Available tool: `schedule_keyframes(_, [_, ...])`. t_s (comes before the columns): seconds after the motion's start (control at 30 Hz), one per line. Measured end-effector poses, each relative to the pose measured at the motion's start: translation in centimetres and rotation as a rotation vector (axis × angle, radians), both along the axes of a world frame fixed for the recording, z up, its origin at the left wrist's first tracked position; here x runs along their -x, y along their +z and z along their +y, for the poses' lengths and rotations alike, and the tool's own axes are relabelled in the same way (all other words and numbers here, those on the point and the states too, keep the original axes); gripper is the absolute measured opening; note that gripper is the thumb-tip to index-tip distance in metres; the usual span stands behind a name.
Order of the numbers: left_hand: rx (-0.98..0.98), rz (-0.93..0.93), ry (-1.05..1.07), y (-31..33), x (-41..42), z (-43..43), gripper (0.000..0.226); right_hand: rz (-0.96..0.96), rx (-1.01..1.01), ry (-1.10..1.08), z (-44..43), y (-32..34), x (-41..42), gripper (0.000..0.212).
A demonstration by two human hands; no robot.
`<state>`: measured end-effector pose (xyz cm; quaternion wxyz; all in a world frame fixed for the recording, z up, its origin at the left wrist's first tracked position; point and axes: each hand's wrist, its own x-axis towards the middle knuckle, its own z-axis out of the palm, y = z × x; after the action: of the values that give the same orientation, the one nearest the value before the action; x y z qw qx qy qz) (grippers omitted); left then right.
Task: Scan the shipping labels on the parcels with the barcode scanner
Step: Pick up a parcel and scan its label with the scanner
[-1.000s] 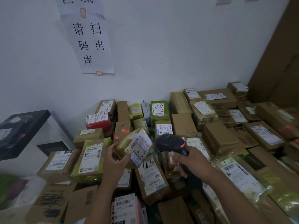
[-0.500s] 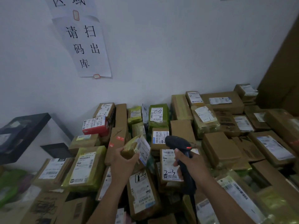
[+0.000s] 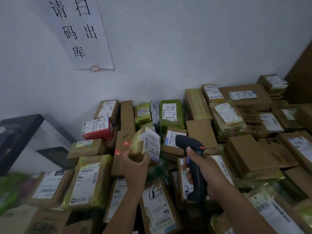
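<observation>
My left hand [image 3: 135, 163] grips a small yellow-green taped parcel [image 3: 141, 146] from below, lifted above the pile with its white shipping label [image 3: 152, 144] turned to the right. My right hand [image 3: 205, 173] holds a black barcode scanner [image 3: 192, 159] by its handle, its head pointing left at that label from a short gap. Red scanner light falls on the brown box [image 3: 124, 146] just left of the held parcel. Many labelled cardboard parcels lie packed below both arms.
A heap of brown, green-wrapped and one red parcel [image 3: 98, 128] fills the surface up to the white wall. A paper sign [image 3: 79, 31] hangs on the wall. A black shelf edge [image 3: 20, 130] stands at left, and a brown panel [image 3: 300, 81] at far right.
The held parcel has turned so its label faces the scanner more squarely, and the scanner has come upright and closer. The camera has tilted down and nearer to the pile.
</observation>
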<state>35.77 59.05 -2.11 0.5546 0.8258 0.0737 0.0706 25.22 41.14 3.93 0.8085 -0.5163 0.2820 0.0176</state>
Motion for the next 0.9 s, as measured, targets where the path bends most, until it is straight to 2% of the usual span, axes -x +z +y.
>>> schedule_keyframes(0.17, [-0.018, 0.268, -0.250, -2.2, -0.9, -0.2, 0.053, -0.015, 0.062, -0.035, 1.0, 0.4, -2.5, 0.049])
schedule_keyframes(0.33, [-0.315, 0.222, -0.379, -3.4, -1.4, -0.3, 0.086, -0.036, 0.141, -0.024, 1.0, 0.7, -5.7, 0.046])
schedule_keyframes(0.4, [-0.351, 0.280, -0.396, -4.1, -1.3, -0.4, 0.081, -0.005, 0.177, -0.018, 0.9, 0.3, -6.6, 0.042])
schedule_keyframes(0.47, [-0.252, 0.370, -0.403, -4.6, -1.4, -0.3, 0.072, 0.025, 0.204, -0.025, 0.8, -0.2, -7.3, 0.040])
schedule_keyframes(0.53, [-0.170, 0.368, -0.411, -5.0, -1.8, -0.1, 0.060, 0.051, 0.217, -0.032, 0.6, -0.9, -7.9, 0.039])
schedule_keyframes(0.6, [-0.220, 0.354, -0.439, -5.1, -2.2, 0.1, 0.055, 0.068, 0.229, -0.023, 0.2, -1.6, -8.6, 0.040])
schedule_keyframes(0.73, [-0.425, 0.360, -0.465, -5.6, -2.7, -0.4, 0.056, 0.067, 0.150, 0.022, -0.3, -2.8, -9.8, 0.045])
schedule_keyframes(0.9, [-0.412, 0.346, -0.526, -5.5, -4.2, -0.8, 0.078, 0.080, 0.080, 0.107, -0.9, -4.2, -10.1, 0.056])
